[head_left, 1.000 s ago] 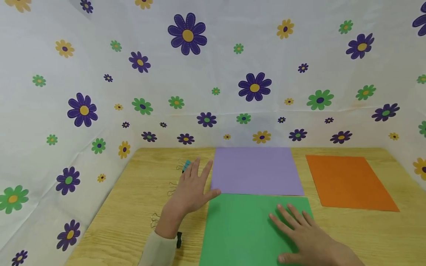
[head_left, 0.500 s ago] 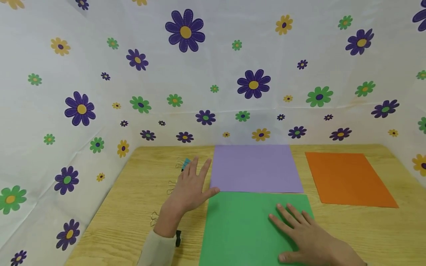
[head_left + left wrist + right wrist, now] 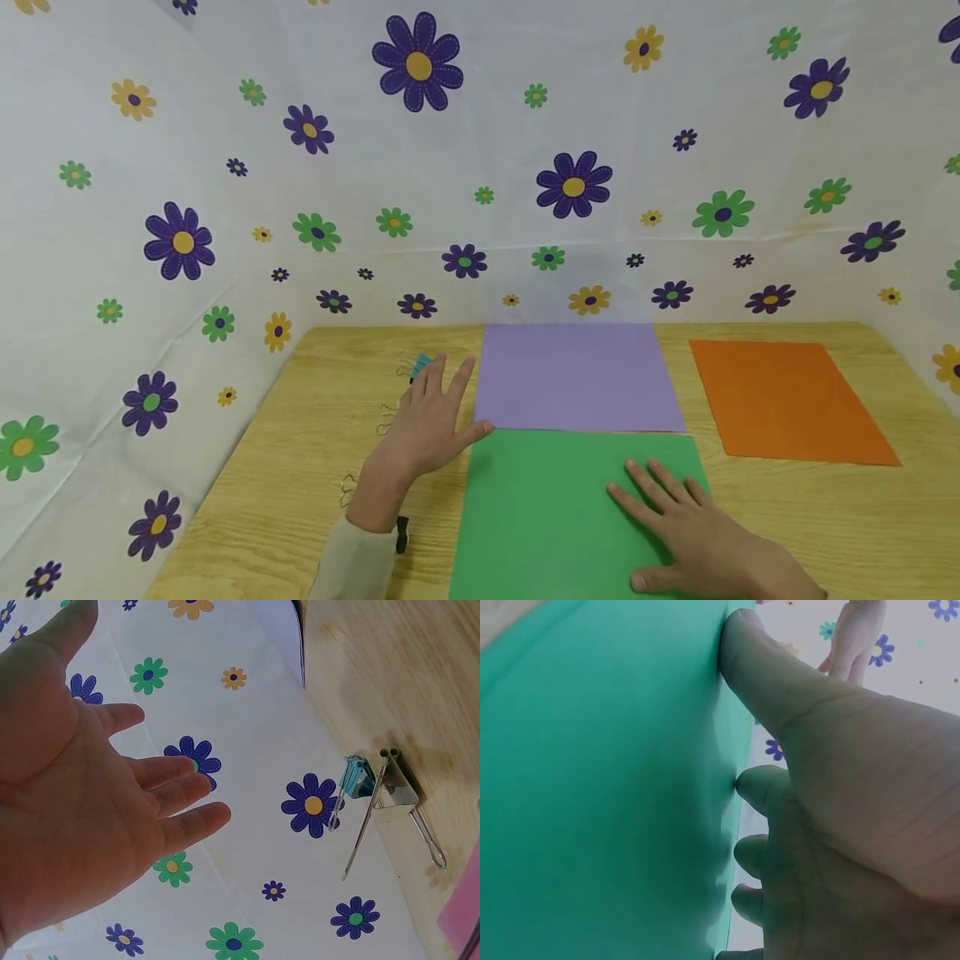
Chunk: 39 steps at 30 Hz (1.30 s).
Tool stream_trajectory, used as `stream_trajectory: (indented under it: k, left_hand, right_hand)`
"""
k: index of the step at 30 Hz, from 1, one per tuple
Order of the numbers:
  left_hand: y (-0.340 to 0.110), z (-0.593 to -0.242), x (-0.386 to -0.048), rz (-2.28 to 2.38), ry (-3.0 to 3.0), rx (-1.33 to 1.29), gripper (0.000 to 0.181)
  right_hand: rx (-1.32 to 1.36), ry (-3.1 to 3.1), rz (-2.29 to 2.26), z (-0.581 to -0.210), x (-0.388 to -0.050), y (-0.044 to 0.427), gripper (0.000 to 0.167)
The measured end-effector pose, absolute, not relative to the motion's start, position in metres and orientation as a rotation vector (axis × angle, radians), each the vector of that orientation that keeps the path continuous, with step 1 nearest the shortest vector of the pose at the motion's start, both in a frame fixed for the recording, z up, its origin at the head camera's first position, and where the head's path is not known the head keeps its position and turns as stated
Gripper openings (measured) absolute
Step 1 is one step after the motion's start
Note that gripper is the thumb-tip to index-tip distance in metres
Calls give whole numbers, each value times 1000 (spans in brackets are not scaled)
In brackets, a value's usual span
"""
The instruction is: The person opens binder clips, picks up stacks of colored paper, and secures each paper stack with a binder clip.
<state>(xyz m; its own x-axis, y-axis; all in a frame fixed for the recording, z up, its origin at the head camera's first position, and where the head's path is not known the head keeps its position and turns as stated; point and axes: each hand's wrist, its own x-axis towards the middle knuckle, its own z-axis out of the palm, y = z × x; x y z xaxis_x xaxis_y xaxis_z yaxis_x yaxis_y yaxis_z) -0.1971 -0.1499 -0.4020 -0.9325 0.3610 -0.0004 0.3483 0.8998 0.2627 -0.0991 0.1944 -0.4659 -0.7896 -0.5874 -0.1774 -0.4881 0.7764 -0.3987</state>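
With its fingers spread, my left hand [image 3: 427, 429] hovers over the left side of the table and holds nothing. A teal binder clip [image 3: 421, 365] shows just beyond its fingertips in the head view. In the left wrist view, a teal binder clip [image 3: 358, 778] sits beside a larger metallic one [image 3: 395, 784], both apart from the hand. My right hand [image 3: 697, 533] rests its fingertips and thumb on a green sheet of paper [image 3: 555, 508]; the right wrist view shows them touching the sheet. A purple sheet [image 3: 577, 375] lies directly behind the green one.
At the right lies an orange sheet of paper [image 3: 791, 400]. A black binder clip [image 3: 402, 535] sits near my left forearm, and wire handles of other clips show to its left. A flowered cloth [image 3: 495, 167] encloses the wooden table [image 3: 300, 450] at the back and sides.
The head view tilts slightly, so the scene sits a little higher in it. Both hands and the sheets keep their places.
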Motion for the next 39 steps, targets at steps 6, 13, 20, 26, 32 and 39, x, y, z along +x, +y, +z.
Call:
stream_trajectory:
  k: [6,13,20,26,32,39]
  left_hand:
    - [-150,-399,-198,391,3015,553,88]
    - [-152,-397,-197,404,3020,532,87]
    - [-156,-396,-196,429,3010,505,88]
    - [-162,-396,-196,433,3023,490,88]
    - [-171,-395,-197,450,3033,470,86]
    - [-183,-392,-197,463,3040,425,85]
  right_hand:
    - [-819,2672,-487,-464,-99,195,99]
    - [-824,2654,-507,-463,-101,195,98]
    - [-824,2646,-506,-463,-101,194,98]
    - [-834,2650,-512,-463,-101,194,97]
    - [-821,2642,-517,-462,-101,194,98]
    - [-828,2659,-516,-464,-99,194,98]
